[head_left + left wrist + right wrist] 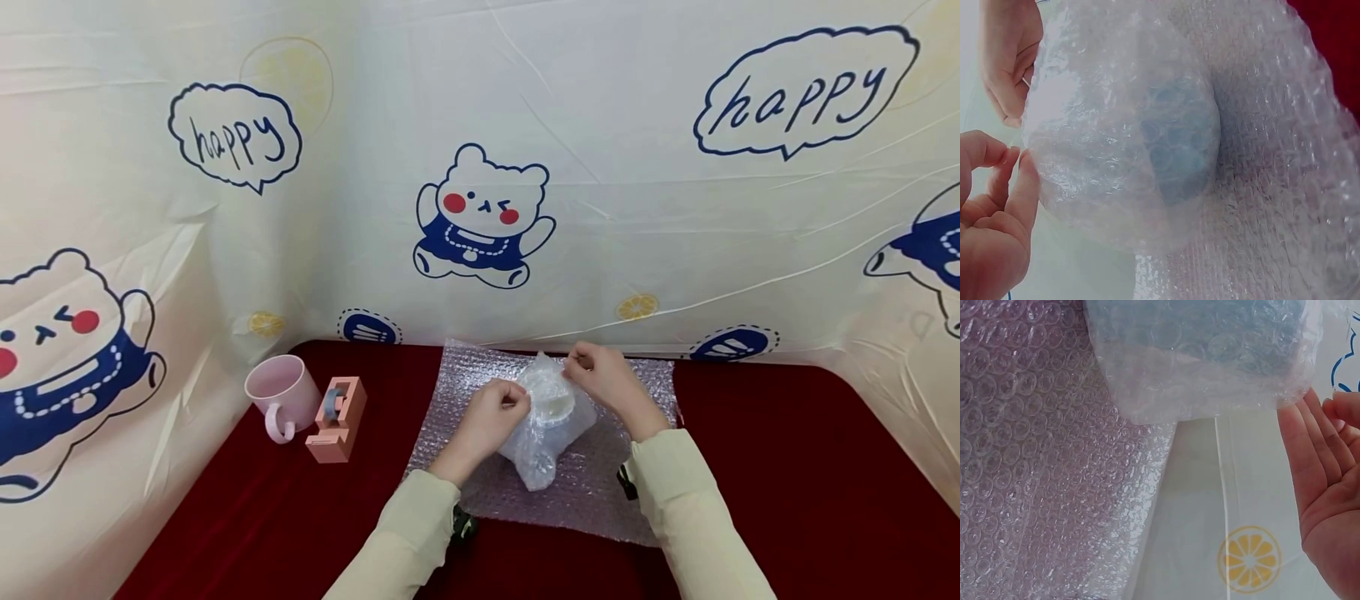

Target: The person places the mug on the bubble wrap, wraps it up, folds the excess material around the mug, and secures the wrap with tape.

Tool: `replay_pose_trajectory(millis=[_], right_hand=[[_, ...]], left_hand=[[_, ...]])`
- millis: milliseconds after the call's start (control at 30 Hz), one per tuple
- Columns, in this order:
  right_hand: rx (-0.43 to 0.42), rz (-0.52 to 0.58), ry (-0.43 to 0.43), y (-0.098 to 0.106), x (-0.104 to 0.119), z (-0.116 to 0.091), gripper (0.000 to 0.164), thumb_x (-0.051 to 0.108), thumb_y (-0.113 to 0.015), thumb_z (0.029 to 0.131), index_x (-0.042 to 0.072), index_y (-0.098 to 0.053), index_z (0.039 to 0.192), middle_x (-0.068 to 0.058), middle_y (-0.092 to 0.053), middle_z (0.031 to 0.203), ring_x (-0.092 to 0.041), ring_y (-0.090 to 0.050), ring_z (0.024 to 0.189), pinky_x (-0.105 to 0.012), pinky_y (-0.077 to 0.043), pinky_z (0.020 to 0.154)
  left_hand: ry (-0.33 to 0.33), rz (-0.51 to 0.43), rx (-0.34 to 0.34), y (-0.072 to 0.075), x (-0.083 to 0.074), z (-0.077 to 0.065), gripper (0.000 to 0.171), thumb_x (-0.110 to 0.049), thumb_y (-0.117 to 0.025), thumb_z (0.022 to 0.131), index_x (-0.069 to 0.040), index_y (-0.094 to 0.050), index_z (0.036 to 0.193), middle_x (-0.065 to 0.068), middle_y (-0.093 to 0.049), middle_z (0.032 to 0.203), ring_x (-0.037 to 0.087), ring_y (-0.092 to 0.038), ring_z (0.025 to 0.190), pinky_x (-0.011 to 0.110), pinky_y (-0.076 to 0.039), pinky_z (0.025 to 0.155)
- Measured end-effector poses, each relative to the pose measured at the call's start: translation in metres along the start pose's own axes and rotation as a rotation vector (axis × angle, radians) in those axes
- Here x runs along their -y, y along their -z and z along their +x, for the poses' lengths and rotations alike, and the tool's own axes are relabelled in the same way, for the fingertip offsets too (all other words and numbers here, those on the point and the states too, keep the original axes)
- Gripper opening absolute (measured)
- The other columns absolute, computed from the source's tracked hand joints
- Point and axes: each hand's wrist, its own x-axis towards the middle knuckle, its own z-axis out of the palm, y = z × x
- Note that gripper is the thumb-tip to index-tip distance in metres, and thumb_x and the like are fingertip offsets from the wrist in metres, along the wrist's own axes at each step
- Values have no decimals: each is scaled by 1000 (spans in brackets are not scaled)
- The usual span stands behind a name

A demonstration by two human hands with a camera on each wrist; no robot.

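A pale bundle of bubble wrap [534, 467] stands on a flat sheet of bubble wrap [592, 508], with a round white rim showing near its top. In the left wrist view, something bluish shows through the wrap [1179, 144]; its kind is hidden. My left hand [491, 417] pinches the bundle's wrap at its upper left, thumb against finger. On the upper right side, my right hand [606, 383] grips another edge of the wrap between thumb and fingers. The right wrist view shows the fingertips [1294, 409] touching the wrap's edge.
To the left on the dark red cloth [232, 517] stand a pink mug [281, 387] and a pink tape dispenser [337, 421] with a blue-grey roll. Behind the table hangs a printed white curtain [637, 225].
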Motion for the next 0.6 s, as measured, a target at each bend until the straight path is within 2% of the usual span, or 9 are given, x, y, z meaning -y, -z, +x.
replay_pose_trajectory(millis=[233, 400, 500, 533, 600], right_hand=[[-30, -36, 12, -2, 0, 2, 16, 17, -56, 94, 6, -64, 86, -13, -71, 88, -22, -63, 75, -30, -47, 62], [-31, -34, -14, -3, 0, 3, 14, 17, -58, 93, 5, -65, 88, -13, -70, 86, -20, -62, 73, -29, -47, 61], [-40, -23, -23, -3, 0, 3, 14, 16, -60, 92, 4, -65, 88, -13, -69, 84, -20, -60, 70, -27, -46, 60], [-45, -21, -28, -4, 1, 4, 14, 15, -60, 92, 3, -65, 88, -13, -69, 84, -19, -59, 70, -27, -45, 59], [-55, -18, -48, -5, 1, 4, 13, 15, -61, 91, 3, -65, 87, -13, -68, 83, -19, -58, 69, -26, -44, 58]], left_hand=[[-1, 23, -31, -2, 0, 0, 15, -12, -61, 84, -2, -70, 78, 12, -68, 102, 26, -63, 96, 34, -52, 85], [-6, 20, -39, -4, 0, 1, 14, -10, -62, 83, -1, -69, 75, 13, -68, 101, 27, -63, 96, 35, -51, 85], [-25, 6, -48, -4, 0, 1, 14, -9, -60, 81, 0, -69, 73, 14, -69, 99, 28, -63, 95, 36, -51, 85], [-57, 4, -59, -6, 5, 3, 16, -12, -60, 81, -3, -69, 72, 12, -69, 98, 25, -64, 92, 33, -52, 82], [-62, -2, -62, -5, 4, 3, 17, -12, -59, 81, -3, -70, 73, 12, -69, 97, 25, -64, 92, 34, -52, 82]])
